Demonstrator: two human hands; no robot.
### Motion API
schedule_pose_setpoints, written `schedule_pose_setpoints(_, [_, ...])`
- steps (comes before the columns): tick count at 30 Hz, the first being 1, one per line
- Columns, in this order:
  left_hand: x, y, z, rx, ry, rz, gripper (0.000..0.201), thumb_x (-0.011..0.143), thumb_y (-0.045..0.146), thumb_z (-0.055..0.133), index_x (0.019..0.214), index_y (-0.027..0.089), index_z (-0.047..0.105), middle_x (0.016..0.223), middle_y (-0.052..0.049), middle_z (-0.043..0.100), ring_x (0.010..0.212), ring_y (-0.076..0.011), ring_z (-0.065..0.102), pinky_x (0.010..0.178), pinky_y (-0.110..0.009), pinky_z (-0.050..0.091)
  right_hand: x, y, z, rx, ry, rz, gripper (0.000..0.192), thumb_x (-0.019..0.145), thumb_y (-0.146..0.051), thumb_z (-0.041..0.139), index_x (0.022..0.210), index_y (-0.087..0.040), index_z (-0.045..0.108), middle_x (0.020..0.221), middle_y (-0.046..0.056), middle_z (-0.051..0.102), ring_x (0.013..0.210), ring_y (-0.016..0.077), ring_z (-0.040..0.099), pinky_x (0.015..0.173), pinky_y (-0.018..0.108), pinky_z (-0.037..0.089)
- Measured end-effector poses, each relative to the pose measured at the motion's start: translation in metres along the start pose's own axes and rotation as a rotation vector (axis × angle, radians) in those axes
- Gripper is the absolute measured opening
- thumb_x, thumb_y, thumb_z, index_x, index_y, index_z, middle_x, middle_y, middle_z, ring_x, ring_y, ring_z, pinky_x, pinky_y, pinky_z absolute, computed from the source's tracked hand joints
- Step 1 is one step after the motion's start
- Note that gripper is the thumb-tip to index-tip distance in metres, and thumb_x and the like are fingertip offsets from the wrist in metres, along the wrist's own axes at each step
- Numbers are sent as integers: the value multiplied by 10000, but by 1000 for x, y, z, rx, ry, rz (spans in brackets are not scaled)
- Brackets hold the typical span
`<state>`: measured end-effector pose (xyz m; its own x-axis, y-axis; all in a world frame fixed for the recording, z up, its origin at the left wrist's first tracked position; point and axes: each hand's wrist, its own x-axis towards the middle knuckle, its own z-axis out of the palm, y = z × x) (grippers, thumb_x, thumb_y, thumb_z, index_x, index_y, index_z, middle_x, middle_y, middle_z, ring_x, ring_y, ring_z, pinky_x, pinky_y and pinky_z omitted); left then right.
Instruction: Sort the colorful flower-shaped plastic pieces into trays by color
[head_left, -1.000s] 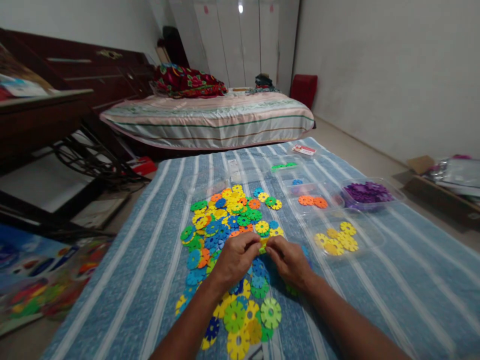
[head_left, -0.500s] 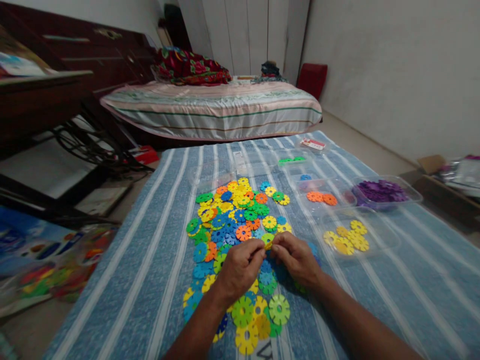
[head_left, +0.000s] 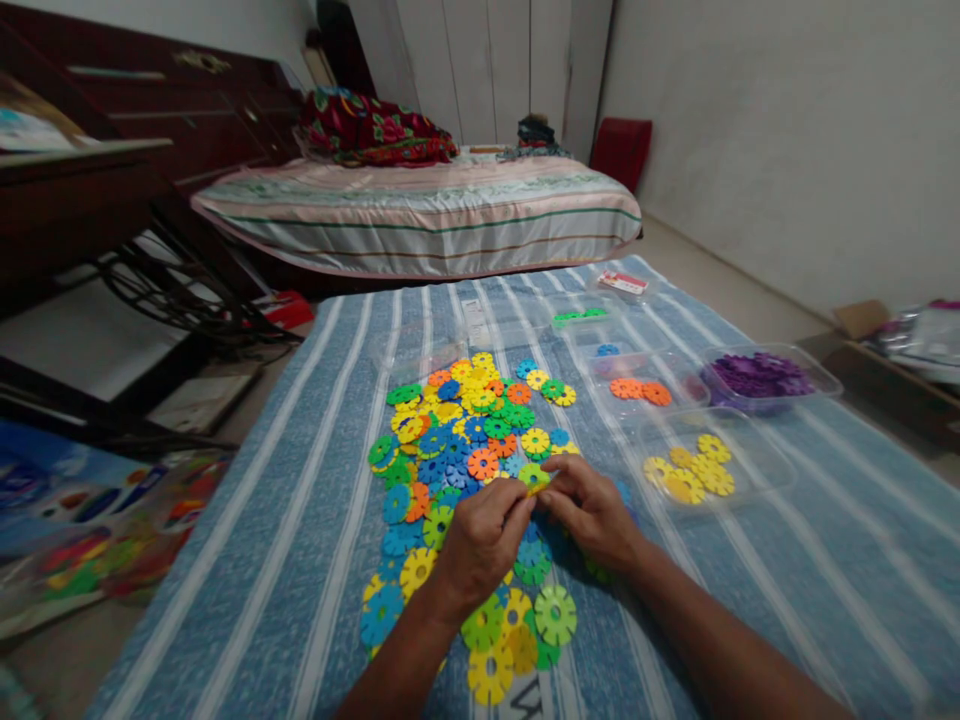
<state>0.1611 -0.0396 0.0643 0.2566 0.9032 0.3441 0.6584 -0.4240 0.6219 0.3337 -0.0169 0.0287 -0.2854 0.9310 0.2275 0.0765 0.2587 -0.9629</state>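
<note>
1. Yellow piece (head_left: pixel 538 489) turned more edge-on over last second; left hand (head_left: pixel 484 535) and right hand (head_left: pixel 592 508) pinch it above disc pile (head_left: pixel 450 455).
2. Bare striped cloth (head_left: pixel 300 480) left of pile; clear tub (head_left: pixel 757 468) apart from right hand.

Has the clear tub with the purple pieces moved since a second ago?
No. The purple tub sits at the same spot on the striped cloth, though the whole view shifted slightly.
</note>
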Motion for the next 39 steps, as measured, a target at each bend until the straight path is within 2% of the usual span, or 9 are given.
schedule_pose_setpoints(5, [-1,-1,1,29,19,37,221,983,289,478,831,225,625,776,-32,687,716,-141,642,685,-262,494,0,0,-4,-97,-23,-53,130,921,-304,561,914,-209,649,774,-10,643,680,129,592,656,251,459])
schedule_pose_setpoints(13, [-1,-2,1,70,55,120,198,985,237,495,826,202,609,727,-7,654,670,-115,623,649,-230,484,1,-2,-7,-120,-67,-55,181,940,-321,553,855,-199,656,759,-4,643,686,127,587,661,238,463])
schedule_pose_setpoints(20, [1,-2,0,63,120,202,163,972,186,518,847,185,623,759,-14,693,691,-112,657,661,-215,507,2,-1,-10,-114,-81,-96,188,949,-330,574,850,-199,665,739,1,645,668,128,584,644,234,455])
schedule_pose_setpoints(27, [1,-1,0,56,130,206,150,960,173,536,851,176,639,776,-26,712,704,-115,675,669,-205,513,3,-3,-11,-104,-93,-64,245,951,-392,582,833,-200,679,730,4,649,665,133,573,653,251,458])
schedule_pose_setpoints(34, [3,3,-3,6,140,152,154,951,194,553,838,179,656,781,-26,725,703,-116,680,677,-203,514,2,-3,-10,8,-78,8,267,917,-432,632,804,-195,679,696,-8,631,645,123,564,628,247,445])
schedule_pose_setpoints(39, [3,6,-5,-68,129,85,119,919,190,591,832,180,672,745,-6,713,667,-106,668,651,-193,502,2,-2,-6,278,-82,154,298,857,-485,715,818,-193,671,676,4,678,592,130,610,572,248,471])
